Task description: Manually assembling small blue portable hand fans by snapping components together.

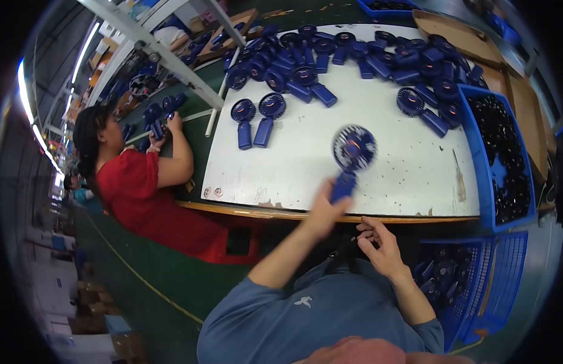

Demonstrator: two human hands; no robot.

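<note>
My left hand (pixel 325 211) grips the handle of a dark blue handheld fan (pixel 354 148), held over the front of the white tabletop (pixel 281 176). The fan's round head points away from me and is blurred by motion. Beside it, just off the table's front edge, my right hand (pixel 381 246) has its fingers bent toward the thumb; whatever they may hold is too small to tell. Two similar fans, a left one (pixel 243 121) and a right one (pixel 269 118), lie side by side on the left of the tabletop. Several more fans (pixel 408 57) are heaped along the far side.
A blue bin (pixel 475 164) of small black parts stands at the table's right edge. Below it is a blue crate (pixel 484 291) with fans inside. A co-worker in red (pixel 142 188) handles fans at the left, beyond a white metal post (pixel 172 64). Open cardboard (pixel 457 36) lies far right.
</note>
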